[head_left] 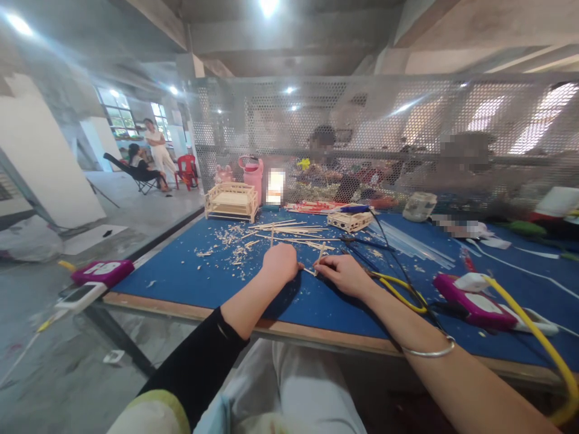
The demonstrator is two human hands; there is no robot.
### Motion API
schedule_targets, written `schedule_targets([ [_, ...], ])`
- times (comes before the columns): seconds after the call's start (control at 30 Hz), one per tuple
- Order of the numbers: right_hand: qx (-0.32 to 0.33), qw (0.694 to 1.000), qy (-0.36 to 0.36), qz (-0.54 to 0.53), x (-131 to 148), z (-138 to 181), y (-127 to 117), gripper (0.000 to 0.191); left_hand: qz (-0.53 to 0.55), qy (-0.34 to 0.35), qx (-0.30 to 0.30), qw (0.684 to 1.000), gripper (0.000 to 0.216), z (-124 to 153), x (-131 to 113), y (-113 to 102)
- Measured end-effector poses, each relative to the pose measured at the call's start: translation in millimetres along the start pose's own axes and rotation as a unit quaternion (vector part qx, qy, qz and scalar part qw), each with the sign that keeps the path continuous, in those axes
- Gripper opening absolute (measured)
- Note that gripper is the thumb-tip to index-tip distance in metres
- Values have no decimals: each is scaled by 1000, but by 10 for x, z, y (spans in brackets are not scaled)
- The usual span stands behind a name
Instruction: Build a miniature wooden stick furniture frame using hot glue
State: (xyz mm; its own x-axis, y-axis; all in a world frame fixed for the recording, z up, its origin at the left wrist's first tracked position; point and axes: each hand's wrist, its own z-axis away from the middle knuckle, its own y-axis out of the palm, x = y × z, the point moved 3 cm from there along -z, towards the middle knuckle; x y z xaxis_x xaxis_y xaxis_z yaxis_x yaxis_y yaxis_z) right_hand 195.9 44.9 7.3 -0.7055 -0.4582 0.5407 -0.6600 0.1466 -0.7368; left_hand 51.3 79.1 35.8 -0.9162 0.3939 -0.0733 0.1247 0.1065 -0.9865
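My left hand (280, 264) is closed in a fist over the front of the blue table, and one thin wooden stick (272, 234) rises upright behind its knuckles. To its right, my right hand (344, 274) pinches a small wooden stick piece (321, 251) that stands nearly upright at the fingertips. Between both hands a short pale stick (309, 272) lies low, its left end reaching my left fingers. Just beyond the hands are a pile of loose wooden sticks (294, 228) and scattered chips (230, 250). How the pieces join is too small to tell.
A small bamboo bench model (231, 202) stands at the back left, a smaller wooden frame (350, 220) at the back right. Yellow-handled pliers (402, 292), clear glue sticks (414, 241) and a purple power strip (474, 302) lie rightward. A perforated metal screen (271, 132) borders the table; people sit behind it.
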Motion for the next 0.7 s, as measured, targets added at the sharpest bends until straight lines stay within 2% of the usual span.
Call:
schedule_targets([
  [0.13, -1, 1000, 3, -2, 0, 3, 1, 26, 25, 18, -22, 999, 30, 33, 58, 30],
  [0.27, -2, 1000, 3, -1, -3, 4, 1, 25, 60, 80, -42, 994, 17, 34, 45, 58],
  [0.4, 0, 1000, -1, 3, 1, 6, -1, 25, 92, 133, -35, 986, 23, 34, 4, 87],
  [0.7, 1, 1000, -5, 4, 20, 5, 2, 25, 118, 144, -47, 981, 21, 36, -13, 103],
])
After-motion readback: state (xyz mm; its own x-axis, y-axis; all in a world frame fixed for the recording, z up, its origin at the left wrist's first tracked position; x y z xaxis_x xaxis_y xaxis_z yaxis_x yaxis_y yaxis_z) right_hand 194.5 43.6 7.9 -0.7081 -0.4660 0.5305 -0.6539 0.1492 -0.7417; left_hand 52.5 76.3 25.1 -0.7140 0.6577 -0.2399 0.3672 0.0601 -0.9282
